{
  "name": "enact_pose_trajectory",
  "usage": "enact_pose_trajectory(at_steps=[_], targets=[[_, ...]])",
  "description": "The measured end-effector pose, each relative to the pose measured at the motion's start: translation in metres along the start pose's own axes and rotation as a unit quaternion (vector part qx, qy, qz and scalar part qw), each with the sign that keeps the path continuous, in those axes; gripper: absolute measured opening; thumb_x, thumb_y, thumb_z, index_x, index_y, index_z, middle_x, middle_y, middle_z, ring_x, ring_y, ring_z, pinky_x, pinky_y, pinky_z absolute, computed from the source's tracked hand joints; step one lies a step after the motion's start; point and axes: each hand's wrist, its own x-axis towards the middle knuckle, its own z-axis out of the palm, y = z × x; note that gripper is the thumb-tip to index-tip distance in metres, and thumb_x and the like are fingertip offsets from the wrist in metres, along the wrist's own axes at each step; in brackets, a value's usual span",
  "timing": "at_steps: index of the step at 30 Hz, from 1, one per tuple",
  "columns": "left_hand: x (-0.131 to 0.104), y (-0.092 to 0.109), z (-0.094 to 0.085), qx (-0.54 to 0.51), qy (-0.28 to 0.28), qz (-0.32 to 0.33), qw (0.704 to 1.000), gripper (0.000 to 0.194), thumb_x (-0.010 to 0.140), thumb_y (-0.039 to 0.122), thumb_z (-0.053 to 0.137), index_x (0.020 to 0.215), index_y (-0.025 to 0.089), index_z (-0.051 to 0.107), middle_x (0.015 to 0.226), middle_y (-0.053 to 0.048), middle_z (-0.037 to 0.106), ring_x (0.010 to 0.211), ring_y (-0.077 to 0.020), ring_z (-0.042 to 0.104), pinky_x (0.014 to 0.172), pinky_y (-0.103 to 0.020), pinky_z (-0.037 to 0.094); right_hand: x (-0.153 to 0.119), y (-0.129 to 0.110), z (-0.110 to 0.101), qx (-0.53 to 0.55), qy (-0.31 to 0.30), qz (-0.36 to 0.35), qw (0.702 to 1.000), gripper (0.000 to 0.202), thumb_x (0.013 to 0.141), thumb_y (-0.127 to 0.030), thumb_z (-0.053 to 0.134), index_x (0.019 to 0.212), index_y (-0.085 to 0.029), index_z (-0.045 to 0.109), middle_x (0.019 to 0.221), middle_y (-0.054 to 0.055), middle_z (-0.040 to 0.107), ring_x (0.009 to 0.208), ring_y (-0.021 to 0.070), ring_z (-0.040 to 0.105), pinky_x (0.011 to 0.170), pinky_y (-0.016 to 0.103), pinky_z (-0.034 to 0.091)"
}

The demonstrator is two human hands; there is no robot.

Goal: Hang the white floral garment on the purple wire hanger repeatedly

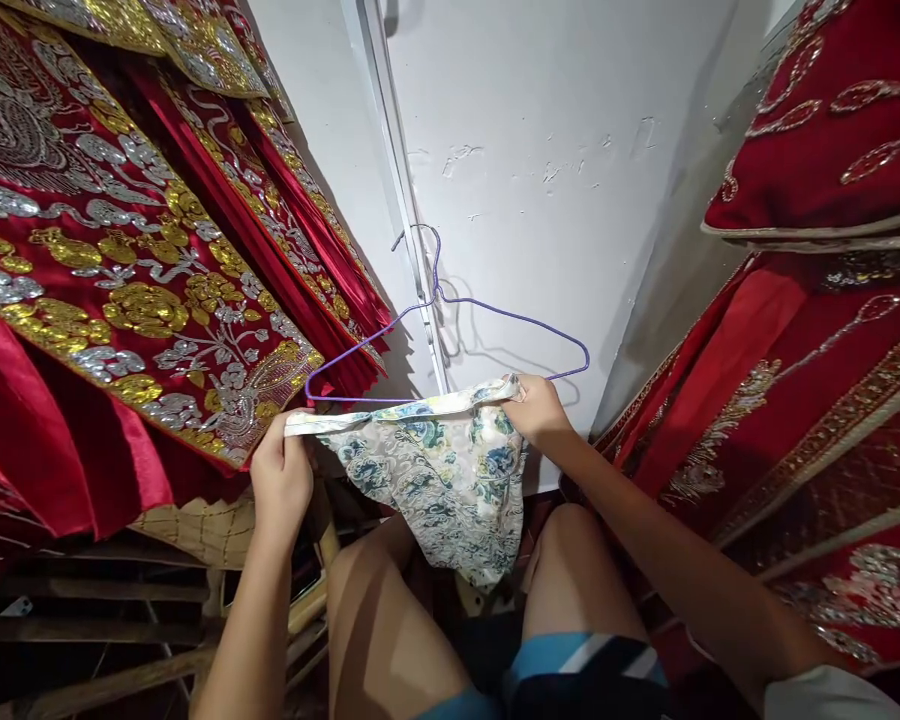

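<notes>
Between my two hands a white garment [439, 470] with a blue, green and yellow paisley print is stretched by its top band and hangs down in front of my knees. My left hand [281, 455] is closed on the band's left end. At the right end, my right hand [536, 405] pinches the band. A purple wire hanger [506, 308] is just beyond the cloth. Its lower bar runs along the band's top edge and is partly hidden; whether the cloth touches it I cannot tell.
Red cloths [150, 250] with gold and silver sequins hang on the left. More red embroidered fabric [795, 330] hangs on the right. A metal strip [394, 130] runs down the white wall [555, 110] ahead. Bamboo slats [105, 590] are at the lower left.
</notes>
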Motion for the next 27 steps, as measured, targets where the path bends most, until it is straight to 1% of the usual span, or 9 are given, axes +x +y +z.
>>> enact_pose_trajectory(at_steps=[2,8,11,15,19,22,23,25,27], targets=[[0.005,0.002,0.002,-0.067,0.013,-0.030,0.997,0.032,0.093,0.043,0.049,0.105,0.021,0.069,0.060,0.004,0.047,0.050,-0.0121,0.043,0.046,-0.023,0.034,-0.002,-0.001,0.003,0.005,0.000,0.010,1.000,0.013,0.067,-0.029,0.051,0.058,-0.019,0.049,0.058,-0.002,0.046,0.061,0.0140,0.042,0.055,0.025,0.031],[0.037,0.031,0.019,-0.243,0.122,-0.066,0.960,0.023,0.077,0.035,0.068,0.092,0.019,0.071,0.072,0.001,0.060,0.059,-0.0096,0.048,0.053,-0.021,0.038,-0.014,-0.007,0.005,0.032,-0.009,0.018,0.999,0.016,0.067,-0.032,0.053,0.058,-0.019,0.049,0.058,-0.002,0.041,0.061,0.0133,0.039,0.055,0.025,0.031],[0.043,0.052,0.020,-0.194,0.126,0.003,0.973,0.020,0.082,0.030,0.062,0.096,0.020,0.073,0.080,-0.001,0.066,0.067,-0.0122,0.056,0.059,-0.023,0.044,-0.018,-0.007,0.007,0.073,-0.021,0.024,0.997,0.014,0.067,-0.030,0.052,0.059,-0.019,0.050,0.060,-0.002,0.043,0.061,0.0130,0.040,0.056,0.026,0.032],[0.040,0.077,0.019,-0.090,0.098,0.125,0.983,0.032,0.090,0.019,0.047,0.111,0.018,0.072,0.096,-0.003,0.072,0.086,-0.0171,0.066,0.074,-0.027,0.049,-0.019,-0.007,0.011,0.092,-0.022,0.035,0.995,0.013,0.066,-0.029,0.052,0.059,-0.019,0.048,0.059,-0.003,0.042,0.060,0.0124,0.039,0.055,0.026,0.031],[0.040,0.094,0.031,0.057,-0.001,0.189,0.980,0.038,0.088,0.014,0.045,0.115,0.021,0.071,0.103,-0.003,0.074,0.090,-0.0185,0.067,0.080,-0.030,0.049,-0.022,-0.011,0.012,0.124,-0.018,0.030,0.992,0.011,0.064,-0.023,0.052,0.057,-0.020,0.044,0.057,-0.004,0.038,0.057,0.0112,0.035,0.051,0.025,0.027],[0.046,0.097,0.045,0.103,-0.048,0.228,0.967,0.040,0.085,0.010,0.045,0.114,0.021,0.071,0.105,-0.004,0.073,0.090,-0.0193,0.066,0.083,-0.031,0.048,-0.027,-0.014,0.007,0.139,-0.016,0.015,0.990,0.008,0.062,-0.019,0.052,0.058,-0.020,0.046,0.056,-0.004,0.041,0.057,0.0121,0.039,0.050,0.024,0.028],[0.048,0.096,0.048,0.101,-0.050,0.236,0.965,0.041,0.084,0.009,0.044,0.113,0.020,0.071,0.105,-0.004,0.073,0.090,-0.0193,0.065,0.084,-0.030,0.048,-0.028,-0.015,0.003,0.138,-0.013,0.003,0.990,0.003,0.061,-0.017,0.054,0.063,-0.020,0.053,0.059,-0.003,0.047,0.059,0.0137,0.044,0.051,0.024,0.032],[0.052,0.093,0.052,0.098,-0.049,0.239,0.965,0.041,0.083,0.008,0.044,0.110,0.019,0.071,0.101,-0.004,0.073,0.088,-0.0191,0.065,0.083,-0.030,0.048,-0.026,-0.016,-0.008,0.122,0.008,-0.024,0.992,0.035,0.059,-0.015,0.059,0.093,-0.019,0.067,0.074,0.000,0.062,0.070,0.0188,0.057,0.058,0.026,0.043],[0.054,0.090,0.052,0.111,-0.045,0.239,0.964,0.039,0.082,0.008,0.045,0.109,0.019,0.071,0.096,-0.004,0.072,0.085,-0.0189,0.064,0.081,-0.030,0.047,-0.019,-0.014,-0.024,0.096,0.068,-0.046,0.992,0.075,0.059,-0.014,0.065,0.133,-0.022,0.057,0.091,0.003,0.070,0.080,0.0230,0.063,0.068,0.031,0.050]])
